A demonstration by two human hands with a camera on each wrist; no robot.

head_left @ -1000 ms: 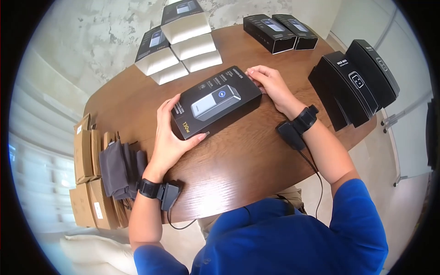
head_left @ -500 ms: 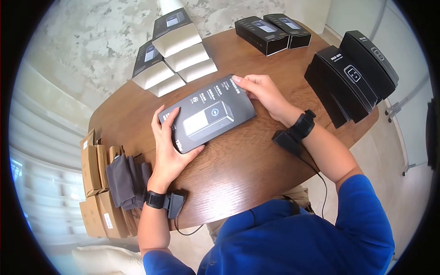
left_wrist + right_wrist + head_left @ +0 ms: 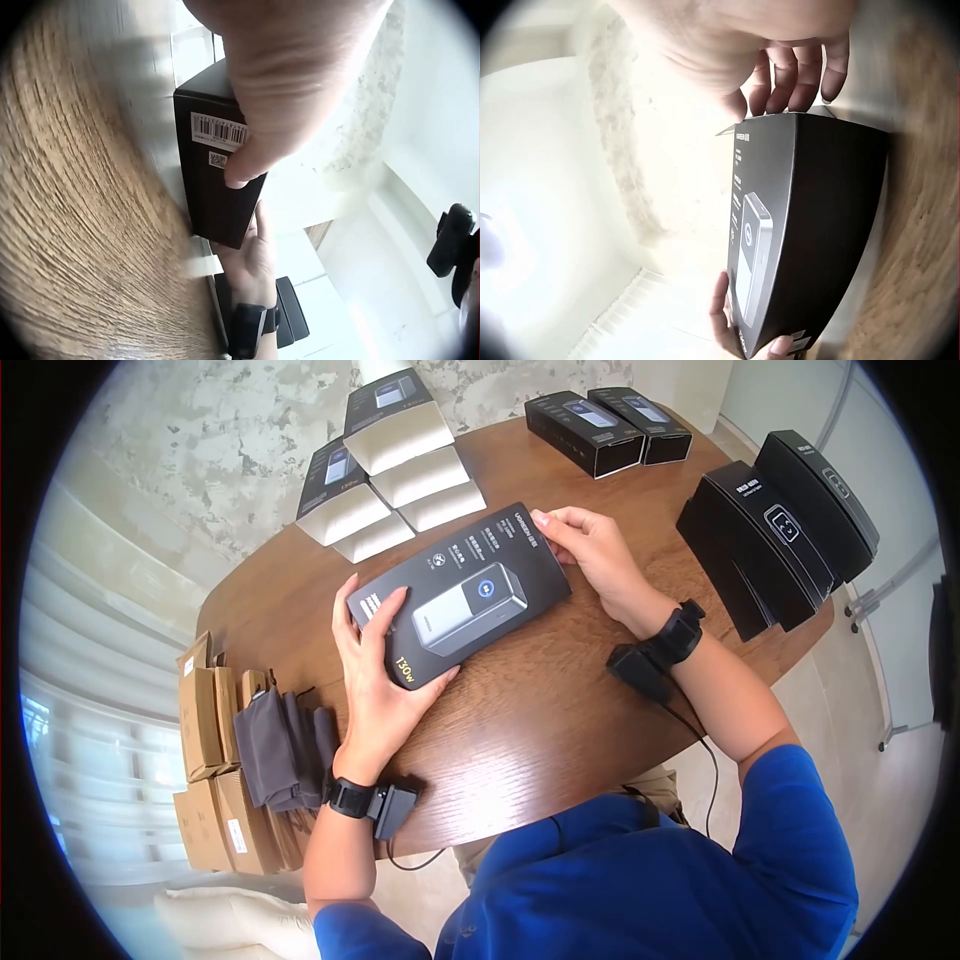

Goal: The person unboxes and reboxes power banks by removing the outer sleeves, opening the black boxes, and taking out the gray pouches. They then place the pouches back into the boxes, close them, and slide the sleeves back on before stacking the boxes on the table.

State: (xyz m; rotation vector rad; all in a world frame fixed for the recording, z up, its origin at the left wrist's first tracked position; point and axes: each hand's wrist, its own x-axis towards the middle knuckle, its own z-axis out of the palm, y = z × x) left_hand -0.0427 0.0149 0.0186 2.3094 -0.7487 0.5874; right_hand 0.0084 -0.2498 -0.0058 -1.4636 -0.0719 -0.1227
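Note:
In the head view a black printed box (image 3: 465,595) marked 130W, with a silver device pictured on it, is held over the table between both hands. My left hand (image 3: 378,675) grips its near left end, thumb on the long side and fingers over the printed face. The left wrist view shows that thumb beside a barcode label (image 3: 219,132). My right hand (image 3: 600,560) is at the far right end. There the thumb (image 3: 733,105) meets the edge of the printed face, and the curled fingers (image 3: 784,79) reach over the end, where a thin flap edge shows.
Empty-ended black boxes (image 3: 400,435) are stacked at the back left, their white insides showing. Two black boxes (image 3: 600,435) lie at the back right, taller black boxes (image 3: 765,540) at right. Brown cartons (image 3: 212,730) and dark grey pouches (image 3: 285,750) sit at left on the wooden table (image 3: 500,740).
The box tilted up toward me, then moved back up and right in the head view. My right thumb came onto the top edge of the box's end; the left hand kept its grip.

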